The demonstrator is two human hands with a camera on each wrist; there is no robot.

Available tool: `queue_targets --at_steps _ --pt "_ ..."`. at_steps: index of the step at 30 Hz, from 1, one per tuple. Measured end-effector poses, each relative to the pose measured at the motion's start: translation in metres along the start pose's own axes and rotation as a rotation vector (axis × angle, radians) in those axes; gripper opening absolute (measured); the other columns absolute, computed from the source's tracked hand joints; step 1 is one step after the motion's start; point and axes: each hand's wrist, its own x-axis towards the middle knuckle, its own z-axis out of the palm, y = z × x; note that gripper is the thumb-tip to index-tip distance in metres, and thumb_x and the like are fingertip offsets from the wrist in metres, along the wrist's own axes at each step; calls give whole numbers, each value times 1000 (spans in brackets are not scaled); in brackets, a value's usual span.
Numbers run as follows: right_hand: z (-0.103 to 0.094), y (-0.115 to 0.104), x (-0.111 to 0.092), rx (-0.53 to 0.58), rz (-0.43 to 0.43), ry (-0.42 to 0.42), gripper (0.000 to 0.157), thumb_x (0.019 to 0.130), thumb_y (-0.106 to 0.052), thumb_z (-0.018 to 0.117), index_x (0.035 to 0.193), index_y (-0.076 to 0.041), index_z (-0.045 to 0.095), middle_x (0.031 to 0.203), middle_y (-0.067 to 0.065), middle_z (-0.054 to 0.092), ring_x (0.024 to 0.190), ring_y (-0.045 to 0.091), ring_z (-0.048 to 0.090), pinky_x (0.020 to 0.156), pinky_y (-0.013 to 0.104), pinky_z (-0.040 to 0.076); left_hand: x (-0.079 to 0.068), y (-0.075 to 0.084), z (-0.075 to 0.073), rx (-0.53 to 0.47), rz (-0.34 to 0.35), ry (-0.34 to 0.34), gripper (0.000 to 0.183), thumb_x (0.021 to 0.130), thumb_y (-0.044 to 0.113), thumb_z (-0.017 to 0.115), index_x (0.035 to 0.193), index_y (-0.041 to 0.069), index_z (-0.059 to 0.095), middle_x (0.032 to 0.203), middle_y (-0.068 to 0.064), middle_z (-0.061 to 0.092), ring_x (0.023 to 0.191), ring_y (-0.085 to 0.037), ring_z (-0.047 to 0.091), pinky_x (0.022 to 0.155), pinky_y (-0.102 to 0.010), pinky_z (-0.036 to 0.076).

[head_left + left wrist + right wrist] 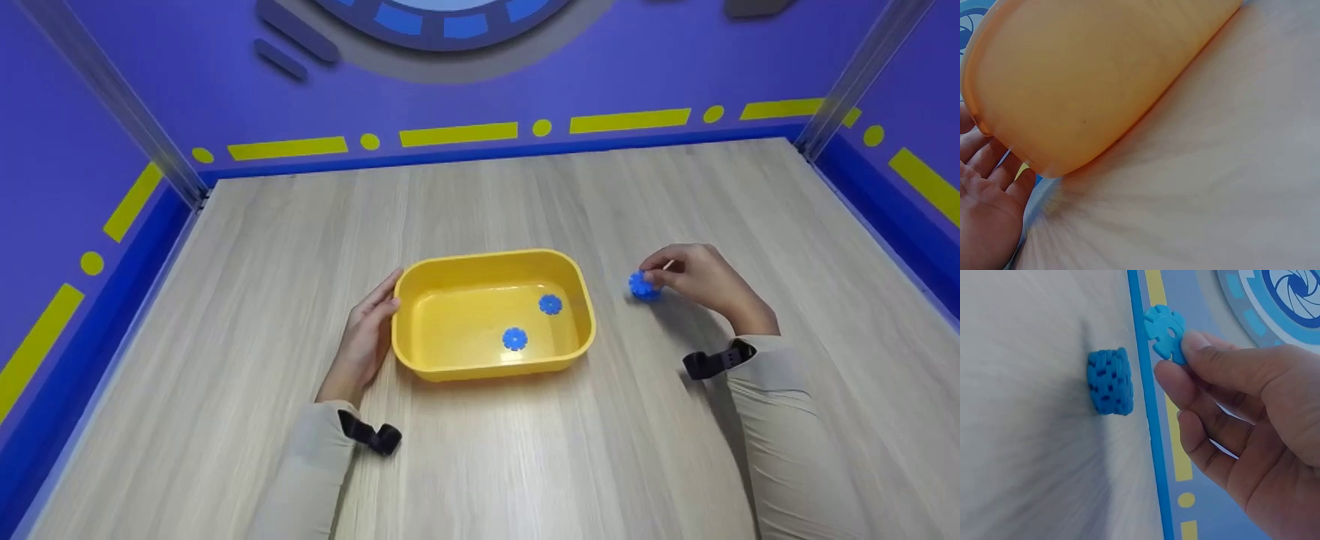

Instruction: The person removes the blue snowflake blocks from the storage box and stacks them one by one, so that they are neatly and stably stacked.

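Observation:
A yellow plastic basin (442, 371) rests on the wooden table, with two blue notched discs lying apart on its floor: one disc (550, 304) towards the back right, another disc (515, 339) nearer the front. My left hand (367, 334) holds the basin's left end, fingers and thumb at its rim and outer wall. To the right of the basin, my right hand (699, 279) pinches a single blue notched disc (1163, 332) between thumb and fingers. Just below that disc, a stack of several blue notched discs (1109, 381) stands on the table, separate from the hand.
The light wooden table (300, 225) is bounded by purple-blue panels (487, 105) at the back and both sides. Black wrist cameras (712, 364) are strapped over both beige sleeves.

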Motion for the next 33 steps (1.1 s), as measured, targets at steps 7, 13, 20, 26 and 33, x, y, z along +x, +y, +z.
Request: queue_targets --at_steps 7,13,20,26,33 --pt "-2 8 -2 2 55 -3 18 92 -11 63 105 -3 71 103 15 68 90 26 61 70 20 50 0 0 0 -3 -6 0 52 97 7 46 148 5 36 156 -7 31 143 -19 32 115 -31 32" --pt "-3 12 -4 21 74 -7 20 92 -14 63 107 -2 71 104 17 68 91 27 64 72 23 50 0 1 1 -4 -7 -3 52 97 6 46 148 4 35 157 -8 30 144 -20 31 116 -32 31" --pt "-3 13 -3 28 105 -23 22 93 -15 62 109 -2 71 107 18 67 94 28 65 74 23 50 0 2 1 6 -7 12 52 97 7 46 148 5 37 156 -7 31 144 -19 30 118 -34 28" --pt "-3 15 -3 31 109 -21 23 93 -15 61 109 -1 70 109 19 67 96 30 66 71 18 49 -1 2 1 19 -4 11 52 97 8 47 147 6 37 156 -6 32 144 -18 30 118 -34 28" --pt "-2 15 -4 32 129 -29 24 93 -16 62 109 -1 70 110 19 67 95 28 65 72 20 49 -1 1 1 20 -5 10 51 97 8 47 147 5 37 156 -6 32 143 -19 31 117 -33 31"
